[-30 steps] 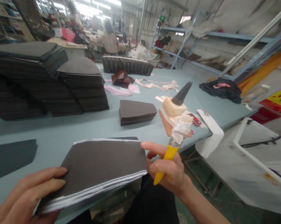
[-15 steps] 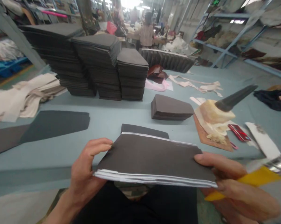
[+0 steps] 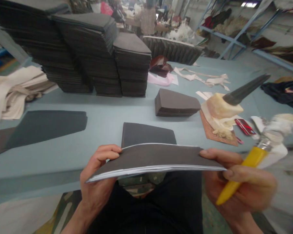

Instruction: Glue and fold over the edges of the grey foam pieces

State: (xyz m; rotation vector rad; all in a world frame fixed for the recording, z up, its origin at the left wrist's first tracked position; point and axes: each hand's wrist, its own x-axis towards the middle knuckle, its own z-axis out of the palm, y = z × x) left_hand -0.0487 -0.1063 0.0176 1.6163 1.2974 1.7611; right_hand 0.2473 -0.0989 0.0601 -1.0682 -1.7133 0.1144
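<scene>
Between my two hands is a thin stack of dark sheets with white edges [image 3: 156,156], held over my lap at the table's front edge and bowed slightly upward. My left hand [image 3: 97,175] grips its left end, fingers on top at the far corner. My right hand [image 3: 243,178] pinches the right end. Tucked in the same right hand is a brush with a yellow handle [image 3: 254,159], its whitish bristle end pointing up and right. Just beyond the held stack, a dark cut panel [image 3: 148,133] lies on the table, its near part hidden.
Tall piles of dark panels [image 3: 131,65] stand at the back left. A short panel stack [image 3: 177,102] sits mid-table. To its right are a yellowish block [image 3: 221,105] with a dark handle-like piece and a red object [image 3: 245,126]. Flat panels [image 3: 49,126] and cream fabric [image 3: 19,89] lie left.
The held stack has tilted flatter toward my eye line and bowed. My right hand has turned, swinging the brush more upright. The view has dipped, showing more of the panel on the table.
</scene>
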